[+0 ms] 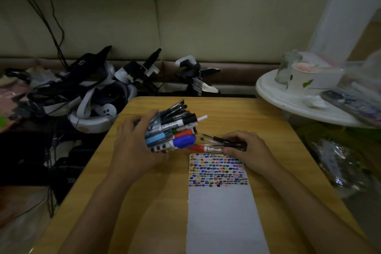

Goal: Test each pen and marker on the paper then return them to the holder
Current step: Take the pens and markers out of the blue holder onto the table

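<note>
Clear plastic is what the pen holder (156, 140) is made of. It lies tipped on its side, full of pens and markers (179, 123), on the wooden table (268, 121). The left hand (134, 146) wraps around it. The right hand (247, 150) grips a red marker (204, 148) and black pens (224, 140), just right of the holder. The paper (222, 212), with rows of colour marks, lies near the person.

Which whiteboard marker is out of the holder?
The red-capped whiteboard marker, lying on the table under the right hand; the blue and orange ones stay bundled in the holder.
</note>
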`<state>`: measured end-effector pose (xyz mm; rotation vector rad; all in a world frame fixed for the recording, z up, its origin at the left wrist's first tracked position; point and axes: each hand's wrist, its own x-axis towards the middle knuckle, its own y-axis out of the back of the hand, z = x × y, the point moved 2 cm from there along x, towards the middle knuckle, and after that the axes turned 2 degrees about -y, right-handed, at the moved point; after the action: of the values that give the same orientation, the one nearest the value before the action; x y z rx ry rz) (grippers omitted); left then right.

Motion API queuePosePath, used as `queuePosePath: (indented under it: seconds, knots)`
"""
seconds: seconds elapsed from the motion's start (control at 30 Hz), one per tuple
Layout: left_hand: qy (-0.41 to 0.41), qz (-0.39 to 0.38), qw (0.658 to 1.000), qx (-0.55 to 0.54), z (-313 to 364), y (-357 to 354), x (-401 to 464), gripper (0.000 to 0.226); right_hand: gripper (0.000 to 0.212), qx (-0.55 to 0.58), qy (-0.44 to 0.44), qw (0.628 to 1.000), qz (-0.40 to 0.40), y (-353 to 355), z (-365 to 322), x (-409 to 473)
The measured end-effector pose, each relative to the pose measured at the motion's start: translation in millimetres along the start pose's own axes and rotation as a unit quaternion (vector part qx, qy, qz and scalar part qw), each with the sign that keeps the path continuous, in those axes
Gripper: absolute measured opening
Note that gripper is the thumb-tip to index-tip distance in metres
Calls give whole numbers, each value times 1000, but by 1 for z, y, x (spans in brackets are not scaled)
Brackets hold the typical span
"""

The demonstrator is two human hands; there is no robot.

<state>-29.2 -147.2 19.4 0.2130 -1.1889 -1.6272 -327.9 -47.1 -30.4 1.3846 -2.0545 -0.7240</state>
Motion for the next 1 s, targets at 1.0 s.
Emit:
queuePosePath:
  seconds: [1.0]
  knots:
    - [-53,-15,998,5,14,-4,-3,114,63,34,70,996,38,19,-99,-21]
